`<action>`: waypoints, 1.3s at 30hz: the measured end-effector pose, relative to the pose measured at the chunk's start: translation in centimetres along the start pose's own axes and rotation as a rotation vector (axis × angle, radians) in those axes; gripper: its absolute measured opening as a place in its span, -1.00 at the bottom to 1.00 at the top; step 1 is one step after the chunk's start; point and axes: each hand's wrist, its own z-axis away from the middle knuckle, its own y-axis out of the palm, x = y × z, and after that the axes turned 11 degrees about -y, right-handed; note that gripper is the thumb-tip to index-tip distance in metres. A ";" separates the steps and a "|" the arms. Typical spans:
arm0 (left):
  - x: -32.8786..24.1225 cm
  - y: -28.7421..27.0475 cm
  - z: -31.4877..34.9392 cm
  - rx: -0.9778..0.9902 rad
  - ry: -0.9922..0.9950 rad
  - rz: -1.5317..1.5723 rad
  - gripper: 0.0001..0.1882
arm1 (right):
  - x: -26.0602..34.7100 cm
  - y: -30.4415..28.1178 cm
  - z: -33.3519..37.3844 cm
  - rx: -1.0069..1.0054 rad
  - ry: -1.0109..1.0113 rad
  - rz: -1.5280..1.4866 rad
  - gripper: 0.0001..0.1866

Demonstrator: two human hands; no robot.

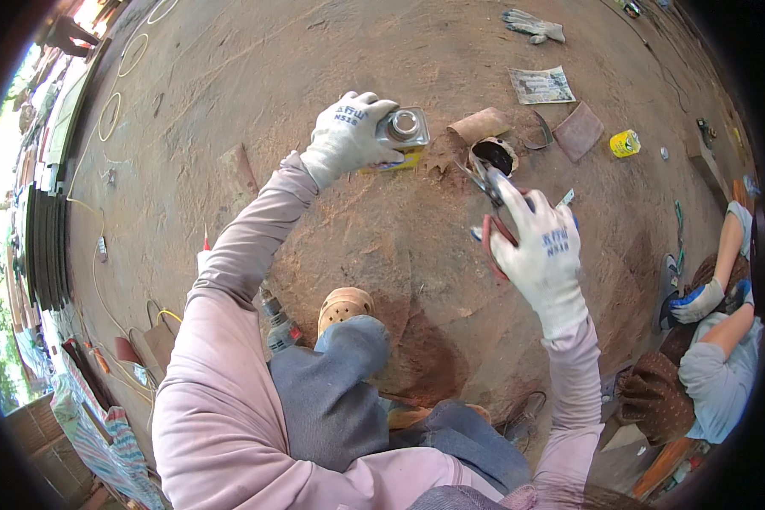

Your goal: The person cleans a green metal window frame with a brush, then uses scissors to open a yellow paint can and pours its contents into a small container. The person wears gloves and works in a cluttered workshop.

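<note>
My left hand (348, 136), in a white knit glove, is wrapped round a rectangular metal can (416, 127) with a round cap on top and a yellow lower side. To the right, my gloved right hand (537, 234) grips red-handled pliers (495, 246). Their metal jaws reach to a small round container (495, 155) with a dark inside; whether they clamp its rim I cannot tell. Just behind that container lies a curved brown piece (481, 125), perhaps sheet material.
Beyond lie a flat brown square (579, 132), a printed sheet (541, 86), a spare glove (533, 26) and a yellow can (625, 144). A power drill (279, 321) rests by my foot. Another person (714, 357) crouches at the right. Pale cable (102, 119) runs along the left.
</note>
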 end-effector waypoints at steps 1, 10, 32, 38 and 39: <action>0.5 0.2 -0.3 -0.041 -0.002 -0.001 -0.23 | 0.0 0.5 -1.1 -0.005 -0.021 0.020 -0.36; 2.2 2.8 -2.8 -0.103 -0.033 0.087 -0.19 | -1.6 3.0 -9.2 0.069 -0.142 0.201 -0.48; 2.0 3.9 -2.5 -0.102 -0.034 0.094 -0.19 | 0.9 2.8 -16.0 0.573 -0.217 0.655 -0.67; 1.8 4.3 -2.9 -0.106 -0.092 0.150 -0.19 | 2.4 5.7 -14.2 0.386 0.100 0.463 -0.74; 1.7 4.3 -2.9 -0.118 -0.087 0.160 -0.19 | 2.2 6.1 -13.0 0.323 0.119 0.416 -0.70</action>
